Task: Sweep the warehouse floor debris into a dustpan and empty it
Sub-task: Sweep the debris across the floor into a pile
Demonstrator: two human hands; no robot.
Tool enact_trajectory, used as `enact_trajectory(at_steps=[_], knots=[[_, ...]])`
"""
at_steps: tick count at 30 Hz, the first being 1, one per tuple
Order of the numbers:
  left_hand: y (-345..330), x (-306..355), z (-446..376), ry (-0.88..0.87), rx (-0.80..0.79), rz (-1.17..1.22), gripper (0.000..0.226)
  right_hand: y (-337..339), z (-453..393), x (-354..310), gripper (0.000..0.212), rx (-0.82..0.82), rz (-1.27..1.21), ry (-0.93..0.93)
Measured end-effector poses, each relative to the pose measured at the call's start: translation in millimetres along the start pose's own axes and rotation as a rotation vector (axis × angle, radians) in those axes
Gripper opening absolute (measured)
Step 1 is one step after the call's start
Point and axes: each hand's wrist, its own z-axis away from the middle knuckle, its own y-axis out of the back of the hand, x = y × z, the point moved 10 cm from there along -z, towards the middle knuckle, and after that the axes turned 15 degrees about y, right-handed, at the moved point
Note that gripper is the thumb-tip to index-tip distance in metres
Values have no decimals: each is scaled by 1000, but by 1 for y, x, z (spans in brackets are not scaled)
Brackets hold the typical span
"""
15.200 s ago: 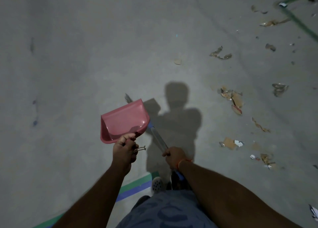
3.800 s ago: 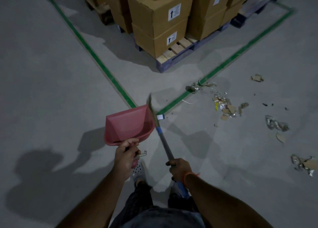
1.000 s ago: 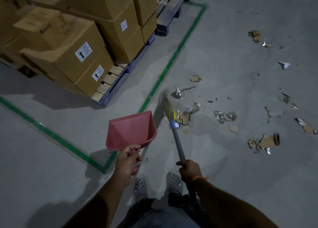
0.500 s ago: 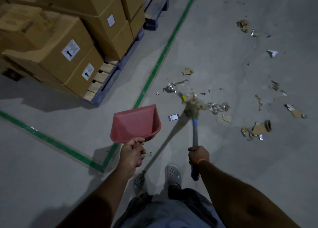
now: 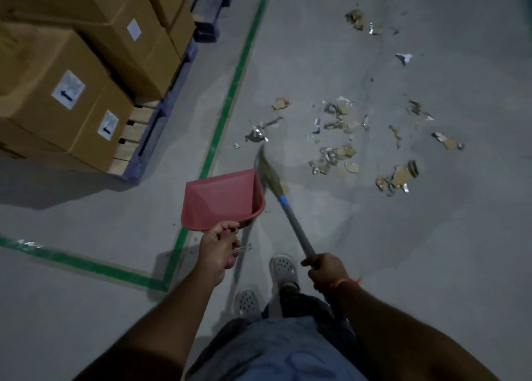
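My left hand (image 5: 219, 252) grips the handle of a pink dustpan (image 5: 221, 200), held above the floor with its mouth pointing away from me. My right hand (image 5: 326, 271) grips the grey handle of a broom (image 5: 290, 216). Its straw head (image 5: 269, 173) is blurred and sits on the floor just right of the dustpan. Debris (image 5: 336, 153) of cardboard scraps and foil bits lies scattered on the grey concrete ahead and to the right of the broom head. A crumpled foil piece (image 5: 257, 133) lies just beyond the bristles.
Stacked cardboard boxes (image 5: 74, 72) sit on a blue pallet (image 5: 161, 121) at the upper left, inside a green floor line (image 5: 227, 107). My two feet in grey clogs (image 5: 283, 269) stand between my hands. More scraps (image 5: 359, 20) lie farther off at the top right.
The broom head has swung back left from the debris pile to beside the dustpan. Several scraps have spread to the right. The dustpan stays held in the same pose.
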Motion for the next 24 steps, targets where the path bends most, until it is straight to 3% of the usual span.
enact_trajectory(at_steps=[6, 12, 17, 20, 24], knots=[[17, -41, 2, 23, -28, -43, 22, -41, 51, 36, 33, -186, 56, -99], [25, -61, 13, 43, -45, -37, 23, -21, 46, 54, 31, 103, -62, -222], [21, -38, 12, 3, -10, -29, 26, 12, 11, 39, 29, 331, -190, -179], [10, -19, 9, -17, -2, -23, 27, 30, -1, 32, 31, 384, -199, -130], [-13, 13, 5, -51, 4, -26, 27, 57, -21, 25, 34, 339, -161, -35]])
